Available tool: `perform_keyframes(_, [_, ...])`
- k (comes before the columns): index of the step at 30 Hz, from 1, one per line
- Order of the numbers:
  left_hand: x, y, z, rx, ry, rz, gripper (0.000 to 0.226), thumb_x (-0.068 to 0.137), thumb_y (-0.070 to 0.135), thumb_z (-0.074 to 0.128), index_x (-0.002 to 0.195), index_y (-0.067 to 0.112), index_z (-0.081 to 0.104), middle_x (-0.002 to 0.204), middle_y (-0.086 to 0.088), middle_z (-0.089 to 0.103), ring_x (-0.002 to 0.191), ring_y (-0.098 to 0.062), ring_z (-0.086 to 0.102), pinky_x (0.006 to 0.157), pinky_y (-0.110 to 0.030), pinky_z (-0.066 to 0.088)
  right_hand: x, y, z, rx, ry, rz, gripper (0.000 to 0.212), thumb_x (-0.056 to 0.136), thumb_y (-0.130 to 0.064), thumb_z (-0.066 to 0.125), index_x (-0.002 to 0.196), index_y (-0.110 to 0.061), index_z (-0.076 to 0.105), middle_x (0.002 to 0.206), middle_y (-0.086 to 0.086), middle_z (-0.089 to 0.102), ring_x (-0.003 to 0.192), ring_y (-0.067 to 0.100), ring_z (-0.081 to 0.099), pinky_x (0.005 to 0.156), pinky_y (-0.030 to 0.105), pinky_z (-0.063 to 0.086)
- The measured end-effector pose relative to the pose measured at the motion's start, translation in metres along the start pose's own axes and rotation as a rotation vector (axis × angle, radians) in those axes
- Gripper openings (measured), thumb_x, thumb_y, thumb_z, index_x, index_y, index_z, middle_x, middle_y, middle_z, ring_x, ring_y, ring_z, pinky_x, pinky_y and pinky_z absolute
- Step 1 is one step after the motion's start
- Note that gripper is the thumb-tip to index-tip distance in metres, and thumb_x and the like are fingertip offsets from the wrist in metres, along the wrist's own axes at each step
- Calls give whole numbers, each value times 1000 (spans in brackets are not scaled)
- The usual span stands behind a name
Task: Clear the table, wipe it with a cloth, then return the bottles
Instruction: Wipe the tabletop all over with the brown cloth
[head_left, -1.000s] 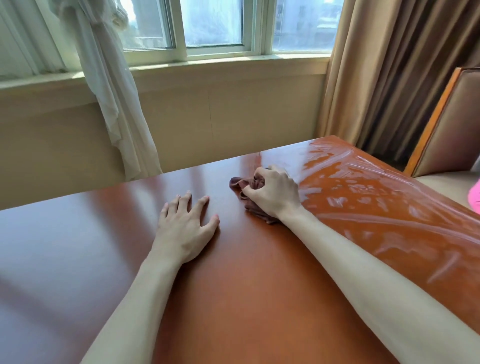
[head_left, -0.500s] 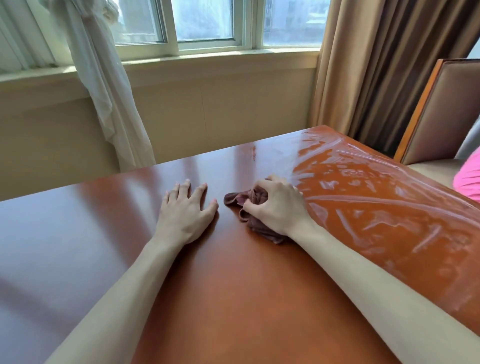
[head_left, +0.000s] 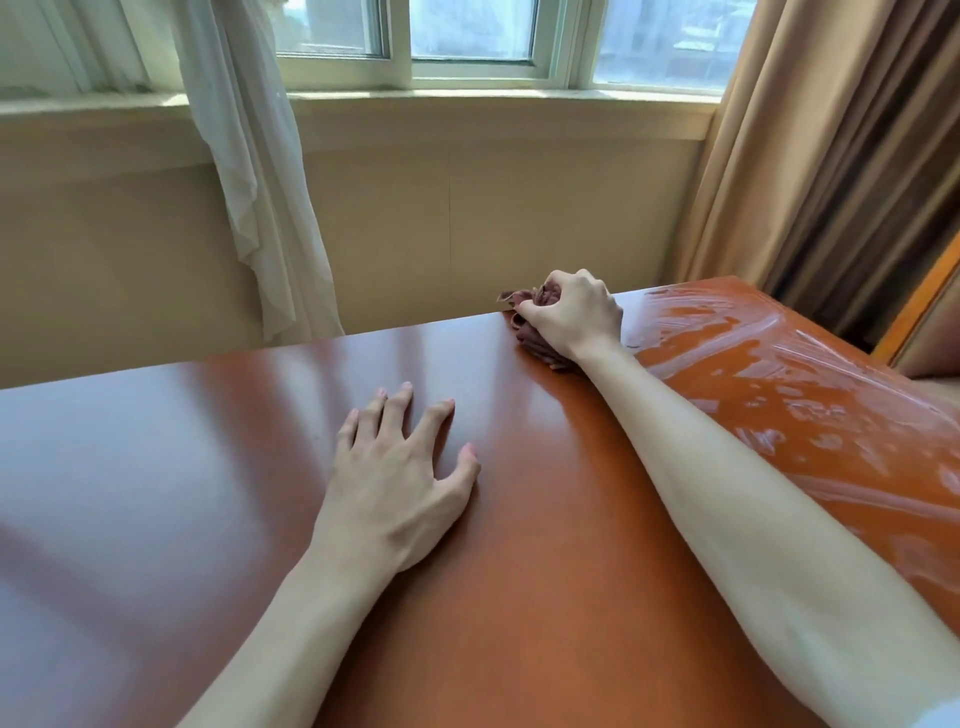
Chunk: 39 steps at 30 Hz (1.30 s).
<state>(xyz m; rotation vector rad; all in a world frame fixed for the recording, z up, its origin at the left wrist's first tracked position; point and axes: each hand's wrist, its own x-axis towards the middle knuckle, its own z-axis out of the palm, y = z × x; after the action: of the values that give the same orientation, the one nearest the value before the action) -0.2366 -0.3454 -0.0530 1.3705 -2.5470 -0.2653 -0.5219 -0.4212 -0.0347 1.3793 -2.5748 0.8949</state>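
Your left hand (head_left: 395, 488) and right hand (head_left: 574, 312) are both bare: no gloves, rings or watch show on either. Your forearms are uncovered from wrist to the frame's lower edge. The nails on your left fingers (head_left: 405, 410) are short and unpainted. At the bottom right corner a pale sliver sits against your right arm, perhaps a sleeve (head_left: 943, 717) hem, too cropped to tell.

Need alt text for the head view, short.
Right hand grips a bunched reddish cloth at the far edge of a glossy wooden table, wet streaks to its right. Left hand rests flat on the table.
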Motion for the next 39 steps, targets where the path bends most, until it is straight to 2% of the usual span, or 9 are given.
perform_keyframes(5, [-3, 2, -3, -11, -11, -19, 68, 87, 66, 24, 150, 42, 34, 163, -5, 25, 152, -25, 14, 123, -44, 10, -103, -20, -37, 43, -96, -140, 30, 79, -62, 67, 82, -32, 59, 93, -4, 57, 97, 24, 58, 73, 35, 40])
perform_keyframes(9, [5, -1, -16, -125, -96, -60, 65, 87, 59, 43, 148, 36, 44, 160, -9, 32, 149, -29, 25, 122, -44, 19, -210, -38, -75, 80, -144, -276, 29, 80, -58, 67, 79, -34, 52, 87, -11, 49, 91, 20, 55, 69, 32, 37])
perform_keyframes(11, [13, -9, -32, -183, -156, -59, 67, 84, 50, 44, 148, 31, 46, 157, -11, 37, 145, -29, 33, 118, -42, 29, -252, -47, -85, 77, -151, -323, 31, 80, -63, 64, 85, -32, 58, 90, -13, 49, 91, 15, 52, 70, 31, 35])
perform_keyframes(14, [16, -34, -45, -74, -93, -80, 57, 95, 43, 47, 150, 29, 44, 156, -13, 37, 141, -32, 35, 113, -42, 32, -288, -62, -88, 83, -173, -384, 38, 78, -66, 60, 93, -32, 65, 94, -12, 51, 94, 13, 52, 73, 29, 34])
perform_keyframes(20, [-7, -85, -26, 39, -28, -86, 71, 89, 73, 25, 151, 42, 37, 162, -9, 29, 151, -29, 21, 122, -45, 18, -232, -75, -58, 79, -175, -322, 37, 78, -62, 65, 89, -27, 65, 93, -8, 53, 96, 20, 53, 73, 34, 37])
perform_keyframes(23, [-6, -86, -23, 46, 22, -75, 76, 84, 74, 18, 151, 43, 36, 162, -5, 30, 151, -26, 21, 123, -42, 17, -158, -75, -27, 64, -133, -232, 32, 81, -59, 66, 87, -28, 65, 92, -5, 52, 97, 25, 57, 72, 34, 37])
perform_keyframes(30, [-6, -87, -18, 40, 69, -87, 70, 87, 73, 22, 150, 47, 35, 164, 1, 26, 152, -20, 18, 124, -38, 13, -33, -63, 23, -9, -19, -33, 35, 81, -54, 62, 97, -24, 69, 104, 5, 60, 108, 33, 58, 81, 38, 44])
perform_keyframes(34, [-6, -86, -19, 42, 53, -94, 72, 85, 74, 20, 150, 47, 34, 164, 1, 26, 152, -21, 17, 124, -39, 14, -49, -65, 16, -5, -51, -64, 34, 81, -54, 62, 94, -23, 66, 103, 5, 58, 107, 33, 57, 79, 37, 40])
perform_keyframes(39, [-6, -84, -22, 50, 19, -91, 67, 91, 73, 26, 152, 45, 34, 164, -2, 26, 153, -23, 16, 124, -41, 13, -154, -73, -27, 62, -126, -201, 30, 80, -56, 66, 87, -28, 61, 97, -2, 55, 99, 26, 56, 73, 34, 37])
